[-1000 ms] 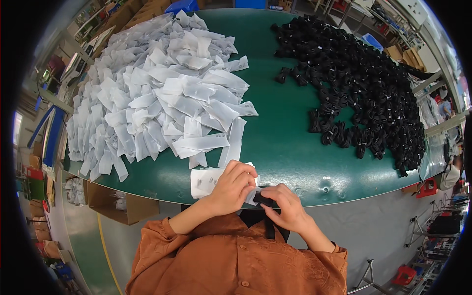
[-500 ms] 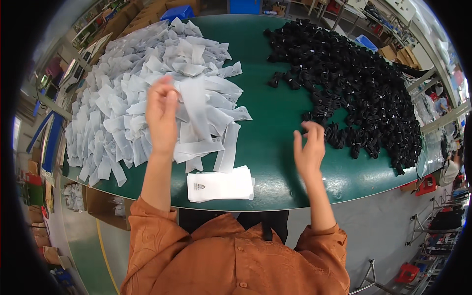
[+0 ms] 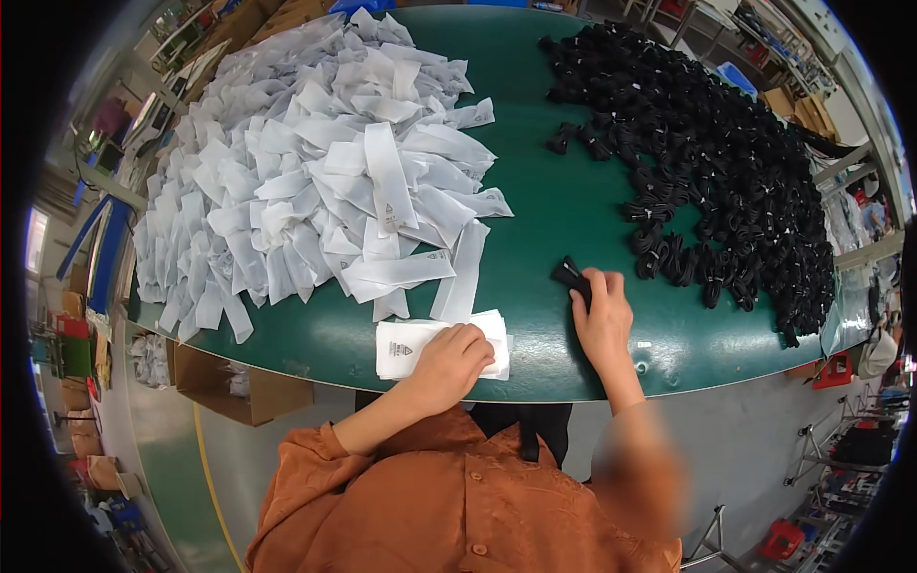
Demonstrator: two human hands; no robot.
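My left hand (image 3: 447, 365) rests on the stack of flat white printed bags (image 3: 396, 346) at the table's near edge. Its fingers are curled together at the stack's right end, closed on a bag there; the fingertips are partly hidden. To the right, my right hand (image 3: 604, 317) grips a small coiled bundle of black cable (image 3: 570, 276), which sticks out past the thumb and fingers. Beyond the stack spreads a big heap of filled whitish translucent bags (image 3: 277, 181). One long bag (image 3: 386, 177) lies on top of that heap.
The green table (image 3: 521, 224) has a curved near edge. A large heap of black cable bundles (image 3: 726, 181) covers its right side. Below the table's left edge stands an open cardboard box (image 3: 239, 387). Metal frame posts (image 3: 864, 253) rise at the right.
My left hand has left the bag heap, where a long bag now lies, and come down to the white stack. My right hand has taken hold of a black cable bundle.
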